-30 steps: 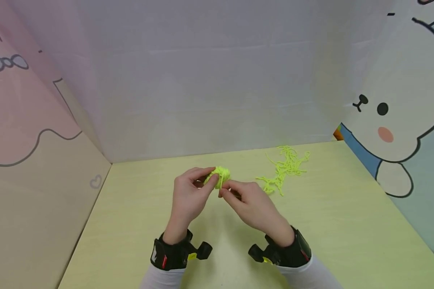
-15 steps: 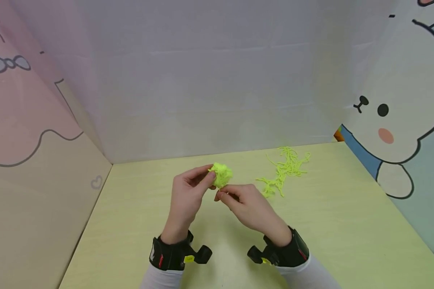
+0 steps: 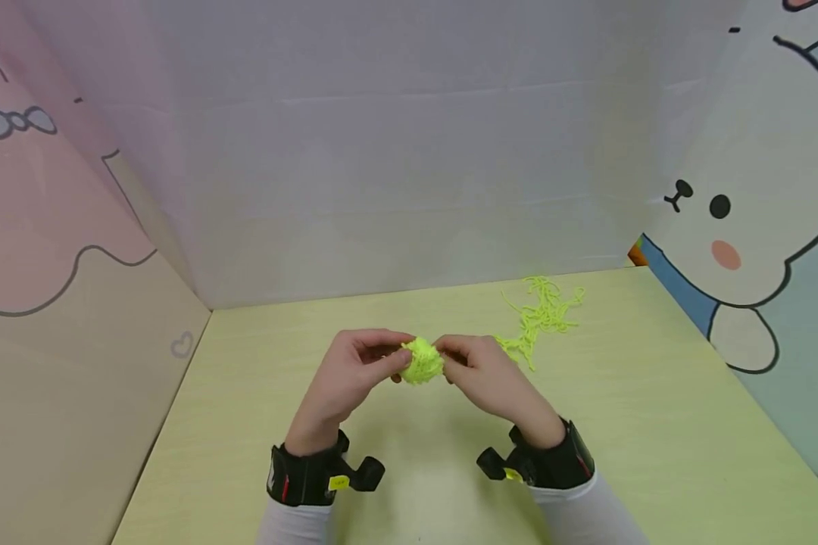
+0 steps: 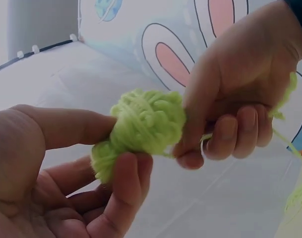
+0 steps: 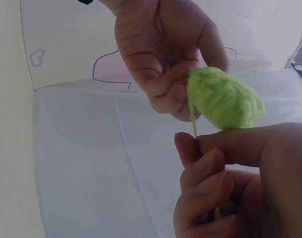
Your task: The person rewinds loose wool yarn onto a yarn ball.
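Observation:
A small ball of neon yellow-green yarn [image 3: 423, 361] is held above the table, pinched between the thumb and fingers of my left hand [image 3: 361, 363]. In the left wrist view the yarn ball [image 4: 148, 121] shows wound strands, with a narrower bundle at the thumb side. Close on its right, my right hand [image 3: 480, 371] pinches a single strand that runs off the ball. The right wrist view shows this strand [image 5: 193, 116] stretched from the ball down to the right thumb and forefinger. Its tail passes through the curled fingers of the right hand [image 4: 245, 84].
Loose tangled yarn [image 3: 545, 314] of the same colour lies on the pale table [image 3: 266, 378], behind and right of the hands. A white sheet [image 3: 409, 151] stands along the back edge, with cartoon-printed panels at both sides. Both wrists wear black camera straps [image 3: 307, 473].
The ball has turned in the left fingers and come down slightly toward me. My right hand has moved up and right, from below the ball to its right side, still pinching the strand.

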`<state>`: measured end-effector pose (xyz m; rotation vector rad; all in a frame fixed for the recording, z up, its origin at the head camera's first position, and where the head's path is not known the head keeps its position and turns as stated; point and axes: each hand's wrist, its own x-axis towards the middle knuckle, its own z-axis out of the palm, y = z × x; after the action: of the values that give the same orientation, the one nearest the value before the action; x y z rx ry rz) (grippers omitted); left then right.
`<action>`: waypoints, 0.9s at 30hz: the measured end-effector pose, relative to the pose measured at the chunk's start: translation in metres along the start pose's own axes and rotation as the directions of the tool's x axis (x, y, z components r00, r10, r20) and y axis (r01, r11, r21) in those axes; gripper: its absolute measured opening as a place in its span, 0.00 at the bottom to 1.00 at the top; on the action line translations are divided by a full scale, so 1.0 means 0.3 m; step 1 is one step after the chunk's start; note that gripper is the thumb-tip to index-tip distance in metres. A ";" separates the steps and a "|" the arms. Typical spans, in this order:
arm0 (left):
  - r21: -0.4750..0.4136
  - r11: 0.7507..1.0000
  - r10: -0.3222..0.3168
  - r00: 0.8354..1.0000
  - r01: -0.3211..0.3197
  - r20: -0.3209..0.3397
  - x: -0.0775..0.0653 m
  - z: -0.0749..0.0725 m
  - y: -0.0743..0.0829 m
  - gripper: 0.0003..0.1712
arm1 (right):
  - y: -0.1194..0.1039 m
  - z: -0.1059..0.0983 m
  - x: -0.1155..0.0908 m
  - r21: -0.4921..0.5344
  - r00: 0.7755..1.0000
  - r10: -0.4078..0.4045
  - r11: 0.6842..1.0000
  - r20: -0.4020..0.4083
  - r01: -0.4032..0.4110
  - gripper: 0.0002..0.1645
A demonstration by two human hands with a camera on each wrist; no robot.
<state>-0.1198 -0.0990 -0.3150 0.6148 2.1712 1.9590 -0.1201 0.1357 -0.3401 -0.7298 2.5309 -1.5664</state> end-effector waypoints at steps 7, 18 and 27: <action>0.233 0.972 -0.054 0.991 0.024 0.123 -0.006 -0.018 0.000 0.12 | 0.001 -0.023 -0.006 0.020 0.999 0.035 0.999 0.002 -0.035 0.12; 0.385 0.920 -0.108 0.991 0.070 0.078 -0.003 -0.024 -0.006 0.10 | -0.009 -0.047 -0.020 0.032 0.997 0.033 0.999 -0.076 -0.031 0.11; 0.486 0.870 -0.032 0.993 0.085 -0.115 0.007 0.011 -0.022 0.12 | -0.039 -0.028 -0.042 0.053 0.991 0.023 0.998 -0.131 -0.016 0.12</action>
<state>-0.1220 -0.0956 -0.3215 0.5071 2.7421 1.4276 -0.1073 0.1439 -0.3284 -0.6131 2.5678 -1.7214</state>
